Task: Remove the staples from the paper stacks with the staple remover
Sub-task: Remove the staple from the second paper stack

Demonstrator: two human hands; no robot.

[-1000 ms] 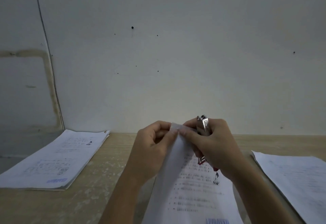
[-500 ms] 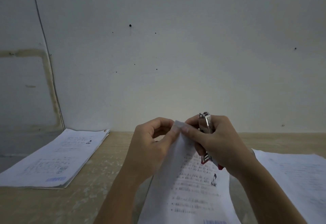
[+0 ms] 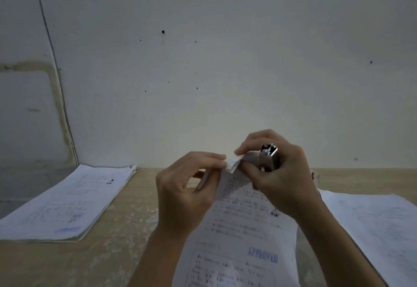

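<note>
A stapled paper stack (image 3: 243, 230) with printed text and a blue APPROVED stamp is lifted off the table in front of me. My left hand (image 3: 187, 194) pinches its top corner from the left. My right hand (image 3: 277, 173) pinches the same folded corner (image 3: 232, 164) with thumb and forefinger, while its other fingers curl round a metal staple remover (image 3: 269, 156) that points upward. I cannot make out the staple itself.
Another paper stack (image 3: 67, 205) lies at the table's left edge, and a third stack (image 3: 379, 225) lies on the right. The wooden table (image 3: 126, 230) ends at a white wall close behind.
The paper's top corner has been bent over to the right and both hands have shifted slightly right; the sheet's front with the APPROVED stamp now shows more.
</note>
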